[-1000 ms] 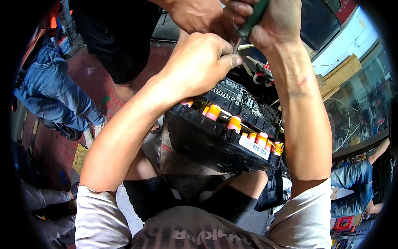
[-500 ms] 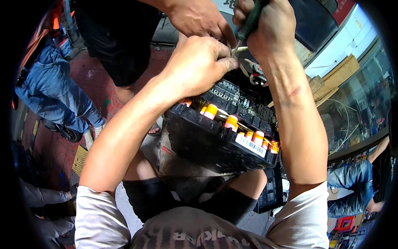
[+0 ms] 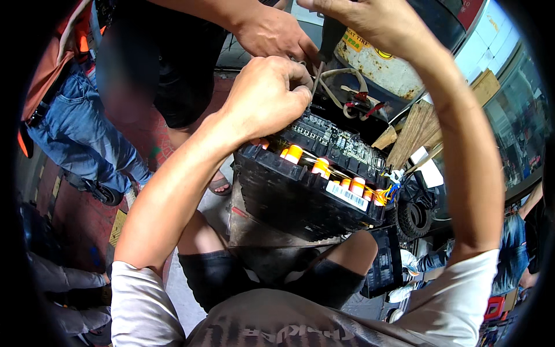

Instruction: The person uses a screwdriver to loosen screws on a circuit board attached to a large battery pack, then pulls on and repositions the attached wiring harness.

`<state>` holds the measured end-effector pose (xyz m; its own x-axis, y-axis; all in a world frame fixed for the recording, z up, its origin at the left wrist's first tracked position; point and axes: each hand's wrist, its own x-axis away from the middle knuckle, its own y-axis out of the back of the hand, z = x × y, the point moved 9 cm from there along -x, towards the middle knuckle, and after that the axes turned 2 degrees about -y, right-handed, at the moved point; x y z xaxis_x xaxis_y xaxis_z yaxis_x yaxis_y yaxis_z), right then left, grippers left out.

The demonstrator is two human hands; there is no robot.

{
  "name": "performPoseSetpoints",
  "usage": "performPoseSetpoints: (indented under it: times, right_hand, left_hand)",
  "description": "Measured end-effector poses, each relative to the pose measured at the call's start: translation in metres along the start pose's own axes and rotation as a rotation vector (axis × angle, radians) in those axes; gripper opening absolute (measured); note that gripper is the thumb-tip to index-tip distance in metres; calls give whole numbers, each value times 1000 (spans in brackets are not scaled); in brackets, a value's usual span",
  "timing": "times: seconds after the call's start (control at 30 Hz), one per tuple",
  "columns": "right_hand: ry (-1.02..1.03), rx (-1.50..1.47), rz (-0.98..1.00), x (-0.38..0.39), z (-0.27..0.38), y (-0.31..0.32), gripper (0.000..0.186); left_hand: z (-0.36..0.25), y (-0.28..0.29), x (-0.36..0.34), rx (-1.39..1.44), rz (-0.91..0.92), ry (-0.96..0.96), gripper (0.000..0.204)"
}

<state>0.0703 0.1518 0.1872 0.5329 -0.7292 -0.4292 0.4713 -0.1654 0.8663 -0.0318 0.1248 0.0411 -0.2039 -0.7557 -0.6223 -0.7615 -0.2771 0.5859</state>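
Note:
In the upper middle my left hand (image 3: 269, 95) is closed in a pinch at the far edge of an open black battery case (image 3: 289, 191); what its fingertips hold is hidden. Close by stands a screwdriver (image 3: 330, 37), dark handle up, its thin shaft reaching down beside those fingertips. My right hand (image 3: 376, 20) is above and right of the handle at the top edge, fingers stretched out and partly cut off. Another person's hand (image 3: 274, 34) reaches in beside my left hand. Orange-and-white cylindrical cells (image 3: 321, 168) show along the case's near side, behind them a circuit board (image 3: 335, 139).
Behind the case lie a pale cable (image 3: 332, 89) and a red-and-black part (image 3: 359, 103). A rusty white drum (image 3: 376, 66), wooden boards (image 3: 416, 130) and a small black tyre (image 3: 413, 220) stand to the right. Several people are around; one wears blue jeans (image 3: 81, 115).
My right hand has come off the screwdriver handle, moving up and away. The handle now stands more upright. My left hand has shifted slightly left, still pinched.

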Motion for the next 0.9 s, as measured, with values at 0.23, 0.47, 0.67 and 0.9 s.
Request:
performPoseSetpoints:
  times: [0.23,0.47,0.67,0.9]
  right_hand:
    - [216,218,247,-1,7,4,35]
    - [357,-143,368,7,-1,4,34]
    - [256,-24,352,13,0,11,27]
    - [202,-80,428,16,11,12,26]
  left_hand:
    - [2,-17,-13,-50,281,32,18]
    - [-4,-18,-12,-109,368,80,20]
    - [0,-23,-7,-99,398,108,19]
    - [11,-31,-11,53,481,240,12]
